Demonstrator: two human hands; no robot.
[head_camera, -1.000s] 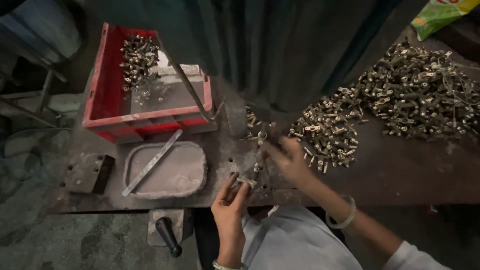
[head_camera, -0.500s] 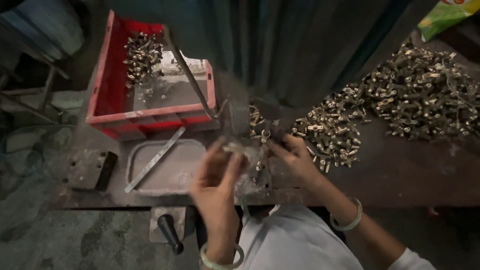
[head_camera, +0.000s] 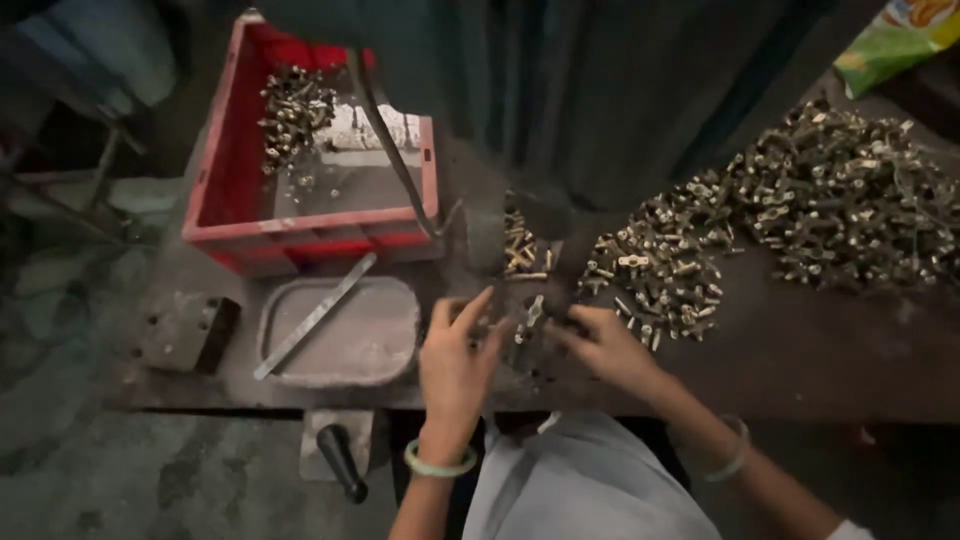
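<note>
While both hands meet at the front edge of a dark metal counter (head_camera: 800, 350), a small brass part (head_camera: 535, 310) stands between them. The left hand (head_camera: 455, 355) has its fingers (head_camera: 478, 305) spread open, reaching toward the part. The right hand (head_camera: 605, 345) curls its fingers just beside the same part; whether they actually grip it cannot be told through the blur. Right of this part, a long heap of brass fittings (head_camera: 780, 220) spreads across the counter. Left of the part sits a shallow grey tray (head_camera: 385, 345) with a flat metal strip (head_camera: 315, 315) lying slantwise across it. Behind the tray stands a red crate (head_camera: 300, 235) holding more brass pieces. A curved lever handle (head_camera: 385, 140) rises behind the part.
</note>
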